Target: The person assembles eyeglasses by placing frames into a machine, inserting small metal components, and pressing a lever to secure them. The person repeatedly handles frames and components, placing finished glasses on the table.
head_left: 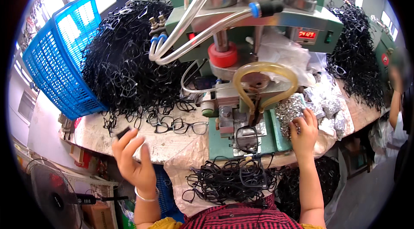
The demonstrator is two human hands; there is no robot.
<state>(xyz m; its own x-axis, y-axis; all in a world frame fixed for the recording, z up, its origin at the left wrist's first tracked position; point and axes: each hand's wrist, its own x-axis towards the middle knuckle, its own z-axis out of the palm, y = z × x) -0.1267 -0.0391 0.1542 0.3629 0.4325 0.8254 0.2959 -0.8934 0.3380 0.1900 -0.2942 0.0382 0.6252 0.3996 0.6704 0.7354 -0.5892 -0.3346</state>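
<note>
My left hand (136, 164) is raised over the left front of the table, fingers loosely curled and apart. A small black piece (123, 133) shows at its fingertips; I cannot tell if it is held or worn. My right hand (305, 138) dips its bent fingertips into a heap of tiny silvery metal parts (290, 114) right of the press; anything pinched there is too small to make out. A black eyeglass frame (246, 150) sits in the fixture of the green bench press (267, 132), under its tool. Several black eyeglass frames (228, 181) lie heaped before me.
Big piles of black frames rise at the left (125, 61) and right (353, 56). A blue plastic basket (64, 56) leans at far left. Clear hoses (202, 35) cross the press. Bags of metal parts (330, 108) lie at right. A fan (56, 199) stands lower left; another person's arm (395, 104) shows far right.
</note>
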